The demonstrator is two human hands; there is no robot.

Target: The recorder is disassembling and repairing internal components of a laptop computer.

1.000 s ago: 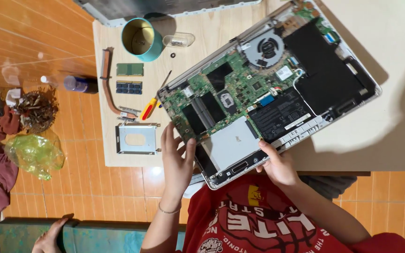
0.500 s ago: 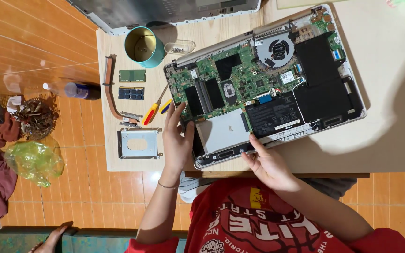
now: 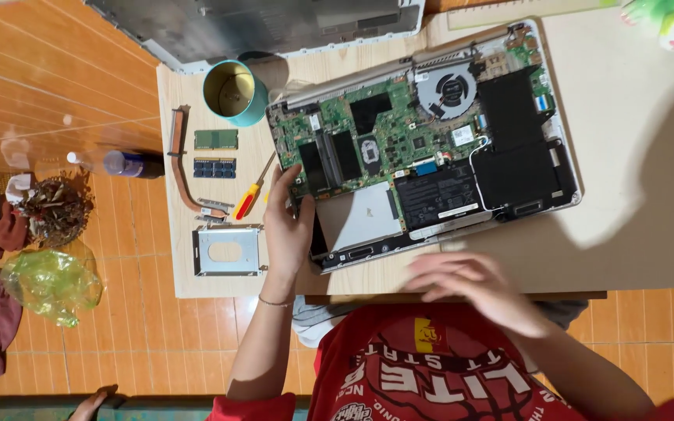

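An opened laptop (image 3: 509, 125) lies bottom-up on the wooden table (image 3: 368, 277), its green board, fan and black battery exposed. My left hand (image 3: 286, 226) holds the laptop's near left corner, thumb over the edge and fingers along the side. Just left of those fingers lies a red-and-yellow screwdriver (image 3: 250, 195). My right hand (image 3: 470, 284) is blurred, fingers spread, holding nothing. It hovers over the table's front edge, just clear of the laptop.
A teal cup (image 3: 232, 92), two memory sticks (image 3: 215, 154), a copper heat pipe (image 3: 181, 168) and a metal drive bracket (image 3: 228, 251) sit on the table's left part. The removed grey cover (image 3: 274, 27) lies at the back. A bottle (image 3: 130, 164), cloths and a green bag (image 3: 48, 284) are on the floor. Another person's hand (image 3: 91, 401) shows at the bottom left.
The laptop has turned to lie more square to the table. My right hand let go of its front edge and drew back toward me. My left hand stayed at the corner.
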